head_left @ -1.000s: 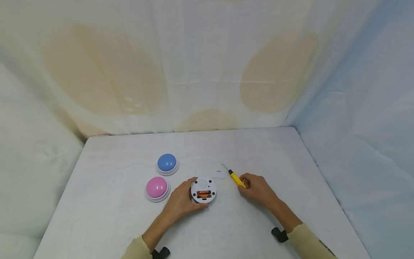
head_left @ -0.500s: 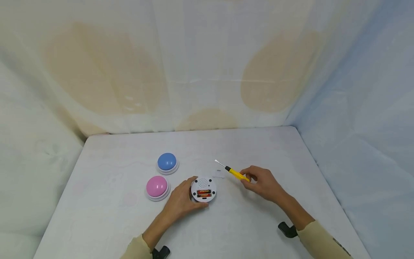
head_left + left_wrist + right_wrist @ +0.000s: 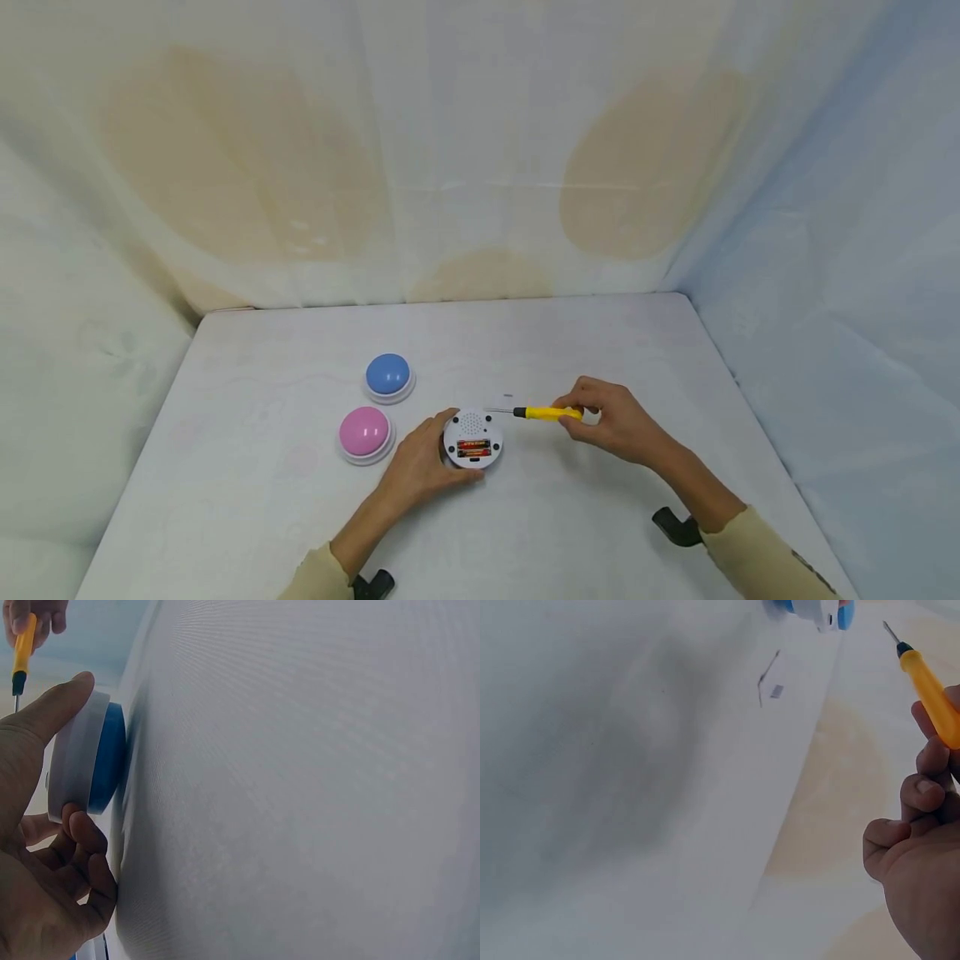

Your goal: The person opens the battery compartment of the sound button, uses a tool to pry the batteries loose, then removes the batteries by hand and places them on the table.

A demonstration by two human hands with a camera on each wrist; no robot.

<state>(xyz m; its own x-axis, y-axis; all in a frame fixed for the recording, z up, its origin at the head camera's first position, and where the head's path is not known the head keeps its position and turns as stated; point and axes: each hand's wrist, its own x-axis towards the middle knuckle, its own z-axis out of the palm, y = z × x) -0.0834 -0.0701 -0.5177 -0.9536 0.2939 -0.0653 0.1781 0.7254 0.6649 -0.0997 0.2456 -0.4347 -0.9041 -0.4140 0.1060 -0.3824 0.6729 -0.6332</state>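
A round white button (image 3: 487, 427) lies upside down, its base facing up with two red batteries (image 3: 474, 448) exposed. Its blue dome (image 3: 110, 757) is turned toward the table in the left wrist view. My left hand (image 3: 420, 468) grips the button's rim, thumb on the near side and fingers on the far side. To the right, my right hand (image 3: 615, 423) pinches the handle of a yellow screwdriver (image 3: 551, 413). The screwdriver points left, its tip by the upper right of the base; I cannot tell whether they touch.
A pink button (image 3: 364, 432) and a blue button (image 3: 387, 375) stand dome up, left of my left hand. A small grey mark (image 3: 508, 396) shows behind the screwdriver, on a pale piece hard to make out. White cloth (image 3: 480, 167) hangs behind the table.
The right hand has lifted the screwdriver and swung it from pointing up-left to pointing level left, tip now near the button base. Left hand and button have stayed in place.
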